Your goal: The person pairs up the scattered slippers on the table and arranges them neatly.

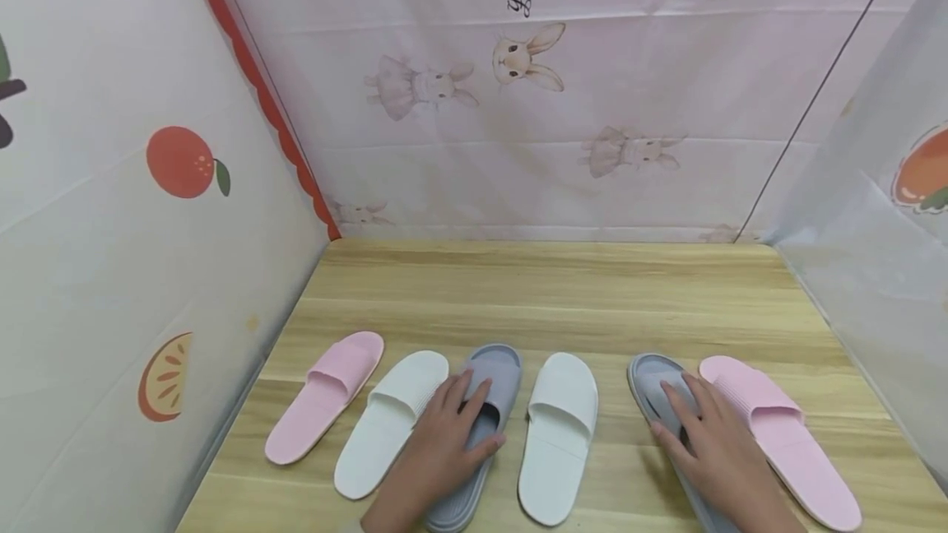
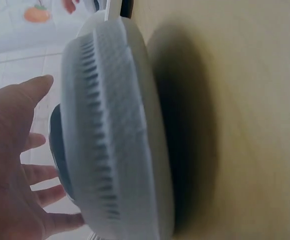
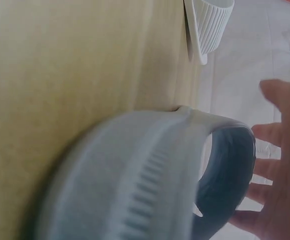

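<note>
My left hand point(image 1: 448, 438) lies over a grey slipper point(image 1: 498, 368), fingertips at its strap, thumb spread out to the side. In the left wrist view the fingers point(image 2: 47, 195) are loosely extended beside the grey slipper point(image 2: 112, 135). Over the other grey slipper point(image 1: 655, 385), further right, my right hand point(image 1: 714, 447) reaches with its fingers spread across the strap. The right wrist view shows these fingers point(image 3: 267, 167) relaxed alongside that slipper's strap point(image 3: 227, 150). Both grey slippers have their toes toward the back wall, and the hands cover part of their footbeds.
A white slipper point(image 1: 559, 434) lies between the hands, and another white slipper point(image 1: 378, 438) left of my left hand. One pink slipper point(image 1: 318, 410) is at far left; another pink slipper point(image 1: 807, 463) is at far right. Printed walls surround the wooden surface point(image 1: 548, 286).
</note>
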`<state>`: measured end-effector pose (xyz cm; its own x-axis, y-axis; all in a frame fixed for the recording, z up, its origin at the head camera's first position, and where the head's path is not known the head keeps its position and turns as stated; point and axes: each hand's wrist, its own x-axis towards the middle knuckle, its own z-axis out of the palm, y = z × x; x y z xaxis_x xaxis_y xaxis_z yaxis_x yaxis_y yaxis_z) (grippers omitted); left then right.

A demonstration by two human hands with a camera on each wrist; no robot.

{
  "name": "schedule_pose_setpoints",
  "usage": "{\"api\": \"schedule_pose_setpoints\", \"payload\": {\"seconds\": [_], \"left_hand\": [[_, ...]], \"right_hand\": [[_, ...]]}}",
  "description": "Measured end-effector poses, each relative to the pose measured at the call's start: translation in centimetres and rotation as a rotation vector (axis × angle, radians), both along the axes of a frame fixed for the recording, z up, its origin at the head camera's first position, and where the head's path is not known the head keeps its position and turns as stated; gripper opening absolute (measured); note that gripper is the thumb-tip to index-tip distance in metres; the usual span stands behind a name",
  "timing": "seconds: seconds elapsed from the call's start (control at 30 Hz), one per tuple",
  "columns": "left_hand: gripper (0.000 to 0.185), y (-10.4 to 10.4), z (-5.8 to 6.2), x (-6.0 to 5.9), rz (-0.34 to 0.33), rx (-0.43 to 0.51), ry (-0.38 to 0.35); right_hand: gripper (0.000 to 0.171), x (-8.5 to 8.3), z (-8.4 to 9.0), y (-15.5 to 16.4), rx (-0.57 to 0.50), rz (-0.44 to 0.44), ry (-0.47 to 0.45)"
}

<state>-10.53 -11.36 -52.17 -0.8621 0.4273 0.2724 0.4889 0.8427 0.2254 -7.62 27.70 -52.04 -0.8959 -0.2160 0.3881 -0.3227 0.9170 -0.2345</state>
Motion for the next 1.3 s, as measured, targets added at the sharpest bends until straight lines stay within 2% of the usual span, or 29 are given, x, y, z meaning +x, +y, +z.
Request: {"api": "schedule_pose_setpoints", "payload": {"seconds": [0.2,0.43,0.57,0.83,1.13,1.3], "left_hand": [[0.068,0.1,-0.3,-0.1,-0.010,-0.033,0.052],[0.064,0.4,-0.4,0.0,0.014,-0.036,-0.010],[0.061,0.7,-0.5,-0.1,0.032,-0.032,0.007],[0.057,1.4,-0.6,0.0,0.046,-0.004,0.056],[0.054,2.0,-0.6,0.2,0.074,0.006,0.039],[0.053,2.0,-0.6,0.0,0.069,0.005,0.070]], "right_hand": [[0.058,0.6,-0.9,0.2,-0.001,-0.041,0.031],[0.058,1.6,-1.8,-0.1,-0.039,-0.111,0.029],[0.059,1.8,-2.0,-0.1,-0.063,-0.137,0.058],[0.055,2.0,-1.8,0.0,-0.043,-0.130,0.065],[0.054,2.0,-1.8,0.0,-0.041,-0.113,0.087],[0.048,1.7,-2.2,-0.3,-0.049,-0.089,0.149]]}}
